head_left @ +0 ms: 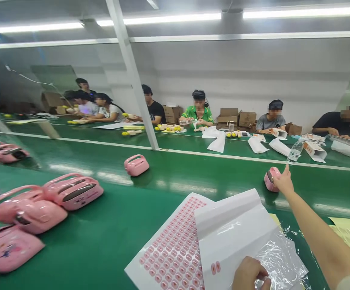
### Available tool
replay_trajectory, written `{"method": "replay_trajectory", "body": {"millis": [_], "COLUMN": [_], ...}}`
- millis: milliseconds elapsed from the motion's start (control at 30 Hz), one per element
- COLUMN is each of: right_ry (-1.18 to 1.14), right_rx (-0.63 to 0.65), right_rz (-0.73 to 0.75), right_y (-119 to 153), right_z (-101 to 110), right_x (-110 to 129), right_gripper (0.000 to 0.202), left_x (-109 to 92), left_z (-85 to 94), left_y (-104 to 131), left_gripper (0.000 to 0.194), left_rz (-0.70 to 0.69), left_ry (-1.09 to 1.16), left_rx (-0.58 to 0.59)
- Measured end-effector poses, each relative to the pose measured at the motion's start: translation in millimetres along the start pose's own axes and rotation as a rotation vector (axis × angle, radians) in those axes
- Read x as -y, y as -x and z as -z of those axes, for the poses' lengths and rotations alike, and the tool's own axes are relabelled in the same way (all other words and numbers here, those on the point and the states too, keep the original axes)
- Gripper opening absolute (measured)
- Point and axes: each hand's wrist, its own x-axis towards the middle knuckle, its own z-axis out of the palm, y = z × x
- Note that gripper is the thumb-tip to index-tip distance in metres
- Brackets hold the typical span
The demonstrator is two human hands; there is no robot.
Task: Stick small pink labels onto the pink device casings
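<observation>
My right hand [284, 183] reaches far forward over the green belt, its thumb and a raised finger apart. It touches the right end of a small pink case with a carry handle [271, 179], which stands upright on the belt. My left hand [249, 274] rests low in front of me with its fingers curled toward the thumb; what they pinch, if anything, is hidden. Beneath it lies a white backing sheet [226, 233] bearing two pink oval stickers, with crinkled clear film [276, 257] on its right. A sheet full of pink stickers [175, 249] lies partly under it.
Several pink handled cases [75, 193] crowd the left side. Another pink case [136, 165] stands on the belt's middle. A clear bottle [295, 151] is beyond my right hand. A slanted white post [132, 72] rises ahead. Several co-workers sit across the belt among boxes and papers.
</observation>
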Motion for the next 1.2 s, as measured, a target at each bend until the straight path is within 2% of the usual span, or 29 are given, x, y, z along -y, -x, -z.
{"method": "replay_trajectory", "body": {"millis": [100, 233, 300, 433, 567, 667, 767, 867, 1067, 1200], "right_ry": [-0.048, -0.079, -0.092, -0.211, -0.396, -0.444, -0.393, -0.338, -0.185, -0.099], "right_rx": [0.041, 0.117, 0.139, 0.093, 0.046, -0.031, -0.071, -0.058, -0.023, 0.054], "right_rz": [0.022, 0.27, 0.289, 0.127, -0.202, -0.401, -0.482, -0.532, -0.622, -0.667], "right_y": [22, 77, 105, 148, 176, 189, 197, 200, 186, 179], "right_z": [14, 33, 48, 91, 139, 161, 167, 164, 155, 151], "right_x": [-5, -25, -42, -75, -92, -98, -106, -115, -132, -140], "right_gripper": [0.08, 0.072, 0.066, 0.048, 0.037, 0.038, 0.031, 0.022, 0.016, 0.019], "left_x": [-16, -31, -35, -38, -39, -36, -34, -36, -45, -45], "left_z": [8.8, 20.9, 25.3, 32.2, 40.4, 47.3, 53.5, 58.0, 60.1, 62.9], "left_y": [1, 1, 2, 5, 10, 11, 10, 12, 14, 14], "left_gripper": [0.015, 0.011, 0.01, 0.011, 0.013, 0.018, 0.019, 0.02, 0.023, 0.023], "left_rz": [0.045, 0.083, 0.097, 0.105, 0.102, 0.101, 0.096, 0.095, 0.142, 0.144], "left_ry": [0.014, 0.049, 0.06, 0.085, 0.112, 0.137, 0.115, 0.062, 0.065, 0.047], "left_rx": [-0.018, -0.01, -0.007, 0.012, 0.086, 0.156, 0.187, 0.197, 0.132, 0.181]}}
